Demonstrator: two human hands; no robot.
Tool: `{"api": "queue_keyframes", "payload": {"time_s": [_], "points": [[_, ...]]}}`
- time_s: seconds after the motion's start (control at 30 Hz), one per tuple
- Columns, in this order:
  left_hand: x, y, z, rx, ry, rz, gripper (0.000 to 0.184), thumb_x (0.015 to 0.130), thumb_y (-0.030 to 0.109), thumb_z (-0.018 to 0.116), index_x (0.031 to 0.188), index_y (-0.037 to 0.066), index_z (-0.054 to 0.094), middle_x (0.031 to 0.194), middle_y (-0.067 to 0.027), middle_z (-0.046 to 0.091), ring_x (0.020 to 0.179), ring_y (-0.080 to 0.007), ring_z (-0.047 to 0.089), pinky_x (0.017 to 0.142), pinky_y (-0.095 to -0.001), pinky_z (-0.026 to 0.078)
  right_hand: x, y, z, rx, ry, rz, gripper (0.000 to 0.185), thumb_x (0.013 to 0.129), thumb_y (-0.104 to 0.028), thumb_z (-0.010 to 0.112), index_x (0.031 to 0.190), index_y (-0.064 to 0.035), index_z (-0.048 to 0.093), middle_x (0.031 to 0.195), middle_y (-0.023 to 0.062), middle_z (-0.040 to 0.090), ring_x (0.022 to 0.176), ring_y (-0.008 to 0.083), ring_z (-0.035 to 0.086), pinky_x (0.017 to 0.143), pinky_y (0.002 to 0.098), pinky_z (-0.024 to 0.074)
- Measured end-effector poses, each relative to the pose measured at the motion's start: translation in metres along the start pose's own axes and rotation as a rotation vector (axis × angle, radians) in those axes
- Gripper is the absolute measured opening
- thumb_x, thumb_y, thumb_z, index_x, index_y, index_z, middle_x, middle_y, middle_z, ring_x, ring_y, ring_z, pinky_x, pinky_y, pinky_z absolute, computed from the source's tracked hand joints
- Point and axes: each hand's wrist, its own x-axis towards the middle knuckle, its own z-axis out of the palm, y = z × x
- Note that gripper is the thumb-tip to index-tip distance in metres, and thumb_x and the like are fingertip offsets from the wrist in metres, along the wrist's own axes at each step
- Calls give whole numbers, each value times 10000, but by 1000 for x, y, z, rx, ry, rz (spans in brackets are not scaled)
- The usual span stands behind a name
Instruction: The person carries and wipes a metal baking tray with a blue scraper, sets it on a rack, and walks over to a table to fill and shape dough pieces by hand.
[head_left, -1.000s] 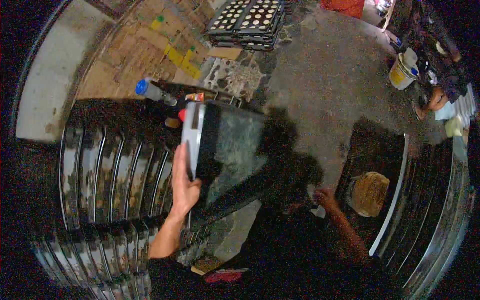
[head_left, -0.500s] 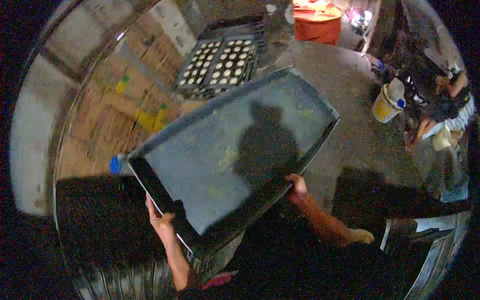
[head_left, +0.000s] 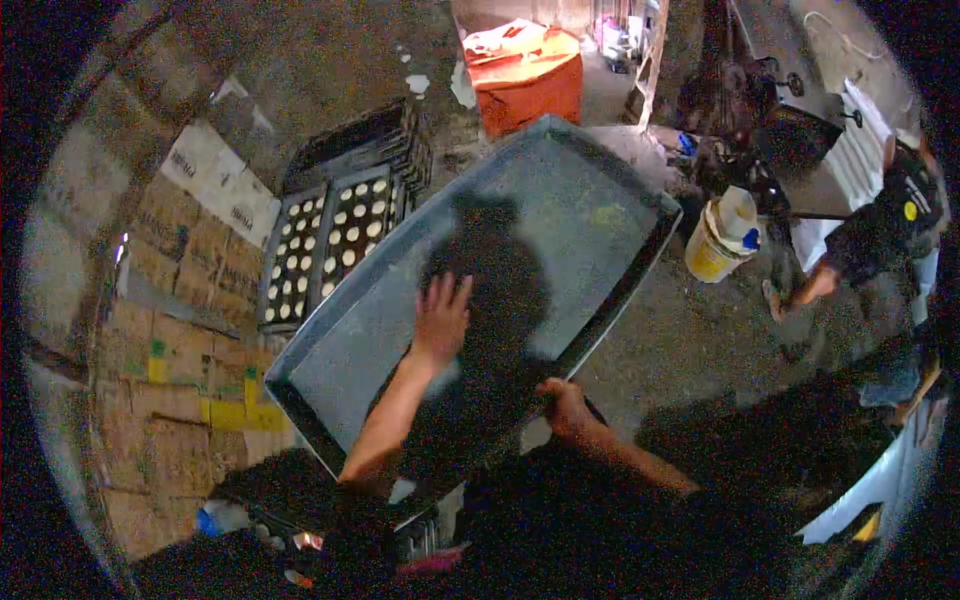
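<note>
A large grey rectangular baking tray [head_left: 590,250] with raised sides is tilted in front of me, its inside facing up. My right hand [head_left: 568,408] is closed around its near right edge. Against the tray's inner surface, my left hand [head_left: 443,318] has its fingers spread and holds nothing; whether the palm presses on the metal I cannot tell. A dark shadow of a head and body falls across the tray's middle. Its near left corner is partly hidden by my left arm.
Dark trays [head_left: 324,238] with rows of pale round pieces lie at the back left, beside flattened cardboard [head_left: 150,340]. An orange-red container [head_left: 530,98] stands at the far side. To the right are a white and yellow bucket [head_left: 712,250] and another person [head_left: 880,215].
My left hand has let go of the tray's left edge and moved right, over its inner surface. My right hand keeps its grip. The view has shifted to the right.
</note>
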Motion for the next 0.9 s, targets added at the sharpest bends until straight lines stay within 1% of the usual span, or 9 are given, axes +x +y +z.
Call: {"api": "queue_keyframes", "payload": {"time_s": [0.1, 0.17, 0.27, 0.37, 0.57, 0.67, 0.77, 0.83, 0.9], "points": [[108, -21, 37, 48, 5, 32, 505, 886, 234, 469, 1356, 92, 349, 1383, -180, 354, 1283, -361, 319, 1054, -514, 229, 11, -121, 38, -142, -21, 21, 106, 743, -93, 567, 822, -22, 574, 749, 92, 586, 710, 241, 586, 635, 366, 501], [145, -37, 48, 45, -36, 91, 486, 872, 187, 454, 1341, 90, 371, 1387, -169, 353, 1269, -347, 345, 1047, -473, 271, 33, -157, 50, -441, 69, -293, 112, 734, -109, 561, 813, -30, 574, 759, 82, 589, 694, 232, 583, 595, 350, 485], [210, -53, 55, -148, -95, 116, 482, 854, 159, 450, 1324, 67, 392, 1386, -165, 358, 1250, -332, 376, 1023, -434, 321, 113, -171, 12, -677, -45, -417, 161, 707, -158, 567, 817, -41, 583, 783, 81, 591, 710, 227, 579, 616, 363, 478], [274, -60, 104, -11, -152, 115, 444, 834, 119, 446, 1271, 46, 434, 1342, -163, 409, 1184, -319, 439, 968, -409, 385, 224, -142, -30, -170, -63, -259, 130, 693, -174, 565, 770, -69, 554, 742, 58, 544, 667, 203, 532, 593, 360, 442], [437, -150, 200, 13, -160, 257, 253, 792, 88, 478, 1024, 20, 554, 1054, -139, 561, 983, -287, 532, 815, -376, 476, 321, -321, 43, -89, 109, 13, 84, 723, -206, 517, 735, -123, 520, 655, 35, 457, 544, 165, 414, 506, 323, 352], [509, -182, 275, -126, 14, 210, 173, 773, 86, 502, 915, 23, 577, 944, -142, 577, 912, -293, 556, 790, -376, 481, 374, -380, 47, -350, 20, -125, 106, 748, -218, 504, 756, -117, 534, 645, 32, 473, 501, 171, 427, 473, 334, 361], [581, -180, 260, -97, -256, 231, 126, 748, 60, 527, 858, 24, 577, 918, -149, 582, 884, -309, 566, 786, -387, 483, 400, -437, 47, -456, -13, -167, 128, 772, -237, 500, 754, -115, 534, 633, 34, 485, 465, 188, 443, 439, 357, 373], [611, -177, 259, -90, -335, 264, 117, 745, 54, 533, 847, 22, 580, 915, -147, 583, 895, -312, 564, 784, -390, 484, 417, -452, 45, -336, 28, -162, 136, 780, -240, 495, 756, -112, 536, 647, 43, 496, 493, 193, 470, 439, 372, 385], [661, -180, 269, -218, -179, 244, 94, 749, 45, 531, 829, 36, 580, 918, -146, 586, 920, -321, 557, 781, -391, 482, 459, -488, 42, -215, 58, -153, 144, 789, -243, 491, 759, -110, 538, 660, 52, 506, 520, 199, 496, 440, 386, 398]]}}
